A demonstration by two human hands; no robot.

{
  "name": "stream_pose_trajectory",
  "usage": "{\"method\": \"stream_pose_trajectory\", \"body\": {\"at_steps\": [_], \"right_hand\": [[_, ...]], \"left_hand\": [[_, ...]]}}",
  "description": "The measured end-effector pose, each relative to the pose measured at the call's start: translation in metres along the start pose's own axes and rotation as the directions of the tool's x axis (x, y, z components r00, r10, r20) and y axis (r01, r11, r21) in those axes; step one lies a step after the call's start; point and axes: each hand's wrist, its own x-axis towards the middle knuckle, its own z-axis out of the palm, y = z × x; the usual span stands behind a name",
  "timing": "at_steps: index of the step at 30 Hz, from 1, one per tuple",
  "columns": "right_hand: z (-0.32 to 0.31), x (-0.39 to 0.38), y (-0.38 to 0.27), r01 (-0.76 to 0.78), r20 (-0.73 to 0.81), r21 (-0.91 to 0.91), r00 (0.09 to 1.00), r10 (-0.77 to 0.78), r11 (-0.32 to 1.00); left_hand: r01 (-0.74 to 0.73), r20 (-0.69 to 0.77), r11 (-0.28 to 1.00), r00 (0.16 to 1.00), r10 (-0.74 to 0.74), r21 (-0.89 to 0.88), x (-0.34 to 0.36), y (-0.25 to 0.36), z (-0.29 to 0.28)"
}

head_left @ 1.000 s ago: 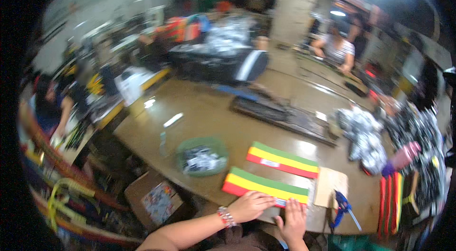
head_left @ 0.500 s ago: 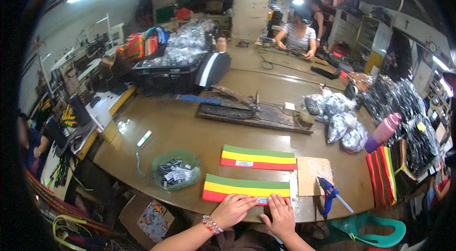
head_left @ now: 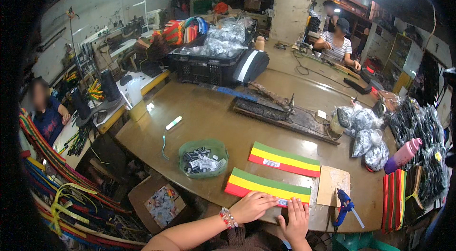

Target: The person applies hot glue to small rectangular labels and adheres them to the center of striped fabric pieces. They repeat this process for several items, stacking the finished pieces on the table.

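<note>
A green, yellow and red striped fabric strip (head_left: 268, 185) lies flat at the near edge of the table. My left hand (head_left: 254, 207), a beaded bracelet on its wrist, rests with its fingers stretched over the red stripe. Beside it my right hand (head_left: 295, 218) lies flat, fingertips on the same strip. A small white label (head_left: 283, 202) shows partly between the two hands. Just beyond lies a second striped strip (head_left: 285, 158) with a white label on its red band. To the right are a cardboard piece (head_left: 334, 184) and a blue glue gun (head_left: 344, 207).
A green bowl (head_left: 223, 168) of small labels stands to the left, with a white stick-like object (head_left: 174, 123) beyond it. A dark wooden board (head_left: 304, 125) lies mid-table. Bagged goods (head_left: 370, 142), a pink-purple bottle (head_left: 403, 156) and stacked striped strips (head_left: 394, 199) line the right. Two co-workers sit nearby.
The view has turned to the left, so the table and things appear farther right. My hands stay on the near striped strip, little changed.
</note>
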Motion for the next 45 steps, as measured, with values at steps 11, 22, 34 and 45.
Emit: {"method": "stream_pose_trajectory", "body": {"at_steps": [11, 22, 34, 45], "right_hand": [[-0.001, 0.002, 0.001, 0.008, -0.007, -0.025, 1.0, -0.009, 1.0], [-0.002, 0.001, 0.0, 0.003, -0.007, -0.083, 1.0, -0.003, 0.997], [0.001, 0.0, 0.0, -0.014, -0.008, -0.036, 1.0, 0.014, 0.999], [-0.003, 0.003, -0.005, -0.004, -0.018, -0.018, 1.0, 0.003, 1.0]], "left_hand": [[-0.204, -0.24, -0.148, 0.573, 0.783, -0.968, 0.049, 0.127, -0.134], [-0.263, -0.23, -0.087, 0.583, 0.779, -0.961, 0.048, 0.13, -0.14], [-0.341, -0.353, -0.164, 0.623, 0.698, -0.926, 0.044, 0.127, -0.155], [-0.312, -0.181, 0.195, 0.85, 0.495, -0.93, 0.042, 0.14, -0.126]]}}
